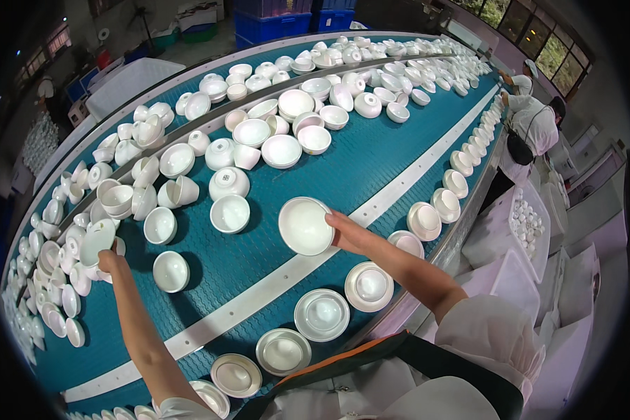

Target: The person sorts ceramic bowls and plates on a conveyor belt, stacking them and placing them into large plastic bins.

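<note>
My left hand grips a pale white bowl by its edge, tilted, among heaped white bowls at the left of the teal conveyor belt. My right hand holds a larger white bowl by its right side, open top upward, over the belt near the metal strip. Loose bowls lie between and beyond my hands, some upright, some overturned. Along the near edge, past the strip, stands a row of stacked white dishes and bowls.
A metal divider runs along the belt's far part, with more bowls on both sides. At right, two co-workers in white stand by the belt, above white bins of small pieces. Blue crates and another person are in the background.
</note>
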Motion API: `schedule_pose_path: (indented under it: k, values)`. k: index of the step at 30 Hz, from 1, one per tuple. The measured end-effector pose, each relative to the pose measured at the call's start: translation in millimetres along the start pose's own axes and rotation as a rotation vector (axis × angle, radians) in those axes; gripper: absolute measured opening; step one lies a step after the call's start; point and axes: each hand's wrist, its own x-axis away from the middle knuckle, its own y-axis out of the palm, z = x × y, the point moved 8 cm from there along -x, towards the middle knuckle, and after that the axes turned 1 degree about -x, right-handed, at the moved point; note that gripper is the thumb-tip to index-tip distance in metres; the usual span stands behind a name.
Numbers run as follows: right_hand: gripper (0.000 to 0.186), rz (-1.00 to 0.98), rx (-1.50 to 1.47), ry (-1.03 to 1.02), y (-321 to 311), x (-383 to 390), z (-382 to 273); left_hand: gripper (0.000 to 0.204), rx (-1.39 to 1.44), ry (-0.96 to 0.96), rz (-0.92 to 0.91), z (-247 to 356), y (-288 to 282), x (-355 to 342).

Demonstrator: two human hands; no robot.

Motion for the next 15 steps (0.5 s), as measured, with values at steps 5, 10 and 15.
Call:
schedule_pose_path:
  k: [5,10,15]
  values:
    - [0.05,0.263,0.415,-0.011,-96.1,10.5,-35.9,0.04,0.027,0.237,-0.206,116.9,16.1,73.0]
    - [0.034,0.251,1.266,0.022,-153.3,18.2,-59.0,0.04,-0.143,0.189,-0.796,133.4,51.0,282.1]
    - [0.04,0.155,1.66,-0.533,-129.8,21.1,-102.3,0.035,-0.319,-0.287,-1.017,67.9,61.1,479.0]
